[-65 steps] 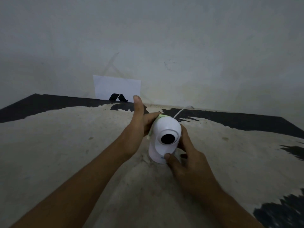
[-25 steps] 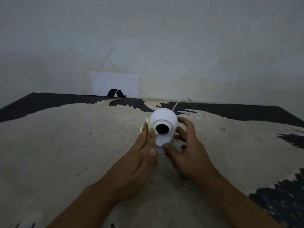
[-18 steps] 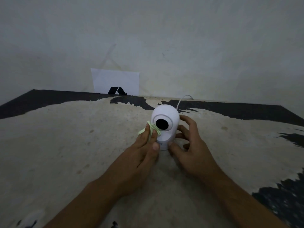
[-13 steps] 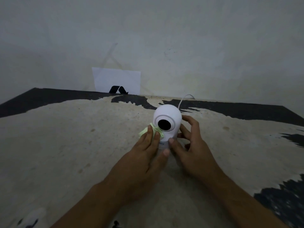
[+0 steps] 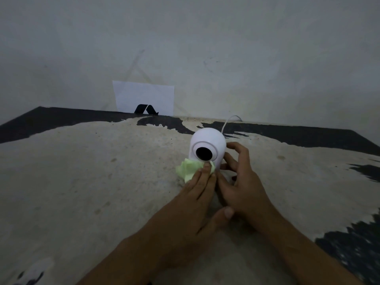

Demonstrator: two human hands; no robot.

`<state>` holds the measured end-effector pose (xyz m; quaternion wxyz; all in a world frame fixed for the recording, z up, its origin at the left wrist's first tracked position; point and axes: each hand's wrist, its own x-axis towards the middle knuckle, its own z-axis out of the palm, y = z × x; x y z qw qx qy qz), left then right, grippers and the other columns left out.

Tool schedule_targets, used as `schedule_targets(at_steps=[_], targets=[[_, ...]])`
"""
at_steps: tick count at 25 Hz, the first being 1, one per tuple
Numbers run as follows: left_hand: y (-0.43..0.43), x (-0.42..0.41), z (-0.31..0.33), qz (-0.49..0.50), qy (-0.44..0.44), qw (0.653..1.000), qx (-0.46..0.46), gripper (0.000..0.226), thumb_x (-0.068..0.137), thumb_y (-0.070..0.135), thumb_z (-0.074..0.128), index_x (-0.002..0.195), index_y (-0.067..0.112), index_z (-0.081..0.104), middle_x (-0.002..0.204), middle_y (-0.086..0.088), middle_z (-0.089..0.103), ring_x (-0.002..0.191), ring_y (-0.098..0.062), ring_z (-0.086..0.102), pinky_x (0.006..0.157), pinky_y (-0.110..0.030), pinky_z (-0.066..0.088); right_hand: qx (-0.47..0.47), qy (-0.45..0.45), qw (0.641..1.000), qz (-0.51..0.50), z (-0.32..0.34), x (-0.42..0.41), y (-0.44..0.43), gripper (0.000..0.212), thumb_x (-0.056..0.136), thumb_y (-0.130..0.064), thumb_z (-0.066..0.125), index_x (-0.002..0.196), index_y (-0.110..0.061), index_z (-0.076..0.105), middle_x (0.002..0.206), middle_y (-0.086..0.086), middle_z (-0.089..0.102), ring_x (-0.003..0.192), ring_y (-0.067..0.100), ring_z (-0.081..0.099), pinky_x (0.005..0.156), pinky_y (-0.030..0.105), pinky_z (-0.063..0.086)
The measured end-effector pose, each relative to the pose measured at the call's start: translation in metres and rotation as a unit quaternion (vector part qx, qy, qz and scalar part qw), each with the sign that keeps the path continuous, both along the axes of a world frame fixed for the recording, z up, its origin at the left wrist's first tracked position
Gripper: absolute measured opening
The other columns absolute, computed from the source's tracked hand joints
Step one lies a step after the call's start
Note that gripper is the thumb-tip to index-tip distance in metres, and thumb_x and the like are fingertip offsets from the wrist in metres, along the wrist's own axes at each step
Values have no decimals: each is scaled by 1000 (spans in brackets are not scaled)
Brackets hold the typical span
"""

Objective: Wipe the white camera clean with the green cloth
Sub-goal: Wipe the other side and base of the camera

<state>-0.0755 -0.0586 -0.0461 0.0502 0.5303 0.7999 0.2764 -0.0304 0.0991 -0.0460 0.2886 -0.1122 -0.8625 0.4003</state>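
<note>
The white camera [image 5: 207, 138] stands upright on the worn table [image 5: 102, 192], its round black lens facing me. My left hand [image 5: 193, 200] lies flat with its fingertips pressing the crumpled green cloth [image 5: 188, 168] against the camera's lower front, just under the lens. My right hand [image 5: 240, 182] cups the camera's right side and base, thumb at the front, fingers curled around behind. The camera's base is hidden by the cloth and my fingers.
A thin white cable [image 5: 230, 121] runs from the camera's back toward the wall. A white sheet with a black logo [image 5: 144, 99] leans against the wall at the table's far edge. Dark patches mark the table's back and right edges.
My left hand came round from behind the camera to its front. It has since slid the green cloth down from beside the lens to the lower front. My right hand keeps holding the camera.
</note>
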Motion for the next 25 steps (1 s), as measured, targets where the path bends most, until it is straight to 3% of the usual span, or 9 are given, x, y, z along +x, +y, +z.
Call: schedule_targets(at_steps=[2, 4, 6, 7, 11, 14, 18, 22, 25], targets=[[-4, -8, 1, -21, 11, 999, 35, 73, 86, 67, 18, 145, 32, -5, 154, 19, -12, 138, 8, -14, 113, -17, -3, -1, 3, 1000, 9, 0, 1, 0, 65, 87, -21, 63, 132, -41, 20, 105, -39, 44, 90, -28, 47, 70, -6, 38], [-7, -17, 3, 0, 34, 993, 112, 57, 94, 40, 40, 145, 23, 22, 154, 7, 22, 140, -1, 19, 115, -17, 15, -7, 10, 1000, 10, 1, 1, -2, 64, 87, -23, 63, 133, -38, 22, 105, -38, 46, 92, -26, 49, 70, -4, 41], [-8, -27, 4, 59, 30, 979, 192, 39, 91, 16, 54, 130, 17, 50, 133, -2, 56, 120, -7, 51, 104, -16, 36, -13, 18, 1000, 9, 2, 1, -4, 61, 86, -28, 63, 132, -37, 23, 110, -32, 50, 96, -19, 53, 70, -2, 43], [-8, -32, 4, 86, 19, 971, 221, 32, 88, 10, 57, 119, 18, 57, 122, -1, 62, 110, -6, 56, 98, -12, 41, -13, 19, 1000, 9, 3, 1, -4, 60, 87, -30, 62, 131, -38, 23, 114, -27, 51, 97, -13, 55, 71, -1, 45], [3, -42, 6, 155, -43, 943, 292, 36, 73, 9, 75, 96, 22, 51, 107, 3, 49, 91, -2, 59, 76, -6, 48, -15, 15, 1000, 5, 3, 3, -4, 58, 87, -29, 61, 129, -39, 22, 131, -9, 54, 102, -1, 56, 68, 0, 46], [10, -44, 5, 203, -81, 926, 308, 56, 65, 21, 81, 107, 28, 45, 111, 8, 40, 93, 0, 52, 66, -13, 49, -30, 14, 999, 23, 3, 4, -3, 57, 89, -26, 60, 128, -41, 22, 136, -4, 52, 105, 7, 59, 72, 1, 47], [14, -47, 6, 207, -204, 911, 292, 79, 65, 34, 80, 131, 32, 36, 124, 13, 45, 100, -2, 50, 74, -16, 43, -46, 7, 997, 57, 3, 4, -4, 53, 91, -24, 56, 129, -40, 22, 139, -5, 49, 108, 13, 61, 81, 19, 54], [16, -47, 11, 143, -188, 934, 268, 67, 74, 34, 74, 133, 31, 41, 125, 8, 59, 107, -7, 58, 90, -32, 51, -51, -7, 995, 87, 6, 4, -4, 42, 95, -24, 48, 129, -41, 30, 118, -35, 50, 102, -13, 56, 74, 2, 46], [14, -43, 11, 119, -163, 938, 282, 52, 77, 33, 70, 124, 37, 47, 114, 11, 65, 99, 0, 61, 84, -23, 53, -75, -19, 991, 106, 10, 6, -7, 44, 92, -39, 51, 129, -47, 29, 105, -49, 49, 102, -24, 48, 73, -3, 41]])
